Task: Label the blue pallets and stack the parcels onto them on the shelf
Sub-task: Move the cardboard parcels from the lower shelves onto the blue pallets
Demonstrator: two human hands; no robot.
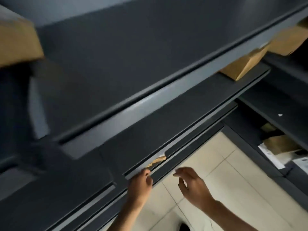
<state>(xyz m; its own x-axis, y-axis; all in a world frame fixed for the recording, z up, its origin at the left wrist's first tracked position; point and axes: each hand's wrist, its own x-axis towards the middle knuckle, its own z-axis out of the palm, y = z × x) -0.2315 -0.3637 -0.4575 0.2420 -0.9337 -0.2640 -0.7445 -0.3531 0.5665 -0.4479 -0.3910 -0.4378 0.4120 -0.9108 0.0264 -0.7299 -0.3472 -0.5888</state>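
Observation:
The view is blurred and tilted. Dark grey shelf boards run diagonally across it. A brown parcel with a white label shows in a gap between two lower boards. My left hand rests at that shelf's front edge just below the parcel, fingers curled; whether it touches the parcel I cannot tell. My right hand hovers to the right over the floor, fingers spread, holding nothing. Cardboard parcels sit at the upper left and upper right. No blue pallet is visible.
Pale tiled floor lies below the shelf front. A second dark shelf unit stands at the right, with a brown parcel and white papers on its lower levels. A dark shoe shows at the bottom edge.

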